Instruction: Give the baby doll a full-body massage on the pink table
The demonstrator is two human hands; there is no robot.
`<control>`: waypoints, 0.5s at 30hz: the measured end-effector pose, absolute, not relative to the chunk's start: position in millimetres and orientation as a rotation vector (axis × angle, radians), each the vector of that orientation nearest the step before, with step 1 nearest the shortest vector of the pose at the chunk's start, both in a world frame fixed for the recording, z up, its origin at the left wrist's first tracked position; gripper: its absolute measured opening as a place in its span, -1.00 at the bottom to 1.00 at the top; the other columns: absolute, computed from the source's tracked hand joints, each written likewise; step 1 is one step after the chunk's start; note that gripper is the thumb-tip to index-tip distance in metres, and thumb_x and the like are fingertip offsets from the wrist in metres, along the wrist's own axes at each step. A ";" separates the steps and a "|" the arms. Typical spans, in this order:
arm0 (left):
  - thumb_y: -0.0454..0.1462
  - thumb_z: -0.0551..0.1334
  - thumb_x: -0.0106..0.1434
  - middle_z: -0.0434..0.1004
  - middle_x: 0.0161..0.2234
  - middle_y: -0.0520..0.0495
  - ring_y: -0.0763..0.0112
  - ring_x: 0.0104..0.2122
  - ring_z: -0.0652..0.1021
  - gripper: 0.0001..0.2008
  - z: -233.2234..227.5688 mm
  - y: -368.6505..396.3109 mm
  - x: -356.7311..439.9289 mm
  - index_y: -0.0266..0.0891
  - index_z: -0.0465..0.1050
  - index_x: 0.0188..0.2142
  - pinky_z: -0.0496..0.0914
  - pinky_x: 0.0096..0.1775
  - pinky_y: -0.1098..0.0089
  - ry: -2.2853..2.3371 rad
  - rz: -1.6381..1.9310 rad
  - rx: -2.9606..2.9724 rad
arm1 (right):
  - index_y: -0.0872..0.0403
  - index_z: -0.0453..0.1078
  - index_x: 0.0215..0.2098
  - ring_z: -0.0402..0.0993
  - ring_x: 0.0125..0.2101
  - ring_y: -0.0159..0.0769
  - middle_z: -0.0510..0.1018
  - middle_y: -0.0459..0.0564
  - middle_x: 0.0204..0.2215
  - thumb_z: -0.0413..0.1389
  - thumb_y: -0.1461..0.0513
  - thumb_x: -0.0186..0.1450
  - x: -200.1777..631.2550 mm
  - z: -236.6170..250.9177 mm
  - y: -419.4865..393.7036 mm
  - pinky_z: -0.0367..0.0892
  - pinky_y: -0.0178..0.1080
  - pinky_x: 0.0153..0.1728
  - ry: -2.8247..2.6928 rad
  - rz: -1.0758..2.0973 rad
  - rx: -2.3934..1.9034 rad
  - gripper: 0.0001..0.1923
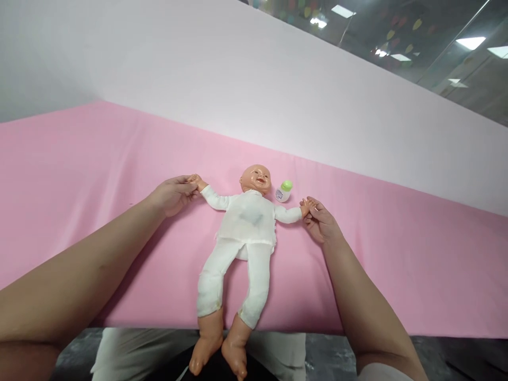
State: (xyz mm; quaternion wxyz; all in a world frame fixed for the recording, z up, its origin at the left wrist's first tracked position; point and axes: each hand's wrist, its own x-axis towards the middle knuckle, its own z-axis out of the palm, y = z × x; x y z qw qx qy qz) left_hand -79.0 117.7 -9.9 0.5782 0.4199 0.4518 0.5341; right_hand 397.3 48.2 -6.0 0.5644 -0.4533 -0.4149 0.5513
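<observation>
A baby doll [248, 222] in a white cloth top and trousers lies on its back on the pink-covered table [119, 159]. Its head points away from me, and its bare feet hang past the near edge. My left hand [174, 196] pinches the doll's hand on the left side, and my right hand [320, 221] has its fingers closed round the doll's other hand. Both doll arms are stretched out sideways. Beside the doll's head, near my right hand, is a small white bottle [283, 191] with a green cap and a printed label.
A white wall [238, 79] runs along the far side of the table. Above it at upper right is glass [397, 47] reflecting ceiling lights. My legs in light trousers [130, 352] are below the table's near edge, over a dark floor [325, 357].
</observation>
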 end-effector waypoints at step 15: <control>-0.12 0.42 0.32 0.55 -0.41 -0.09 0.30 -0.40 0.56 -0.73 -8.4 103.5 -53.5 -0.27 0.47 -0.24 0.46 -0.30 0.29 1.321 1.190 1.179 | 0.00 0.43 0.03 0.63 -0.47 -0.29 0.64 -0.05 -0.43 0.37 0.21 0.22 379.1 -4.4 47.0 0.59 -0.31 -0.48 -0.701 1.277 -1.327 -0.57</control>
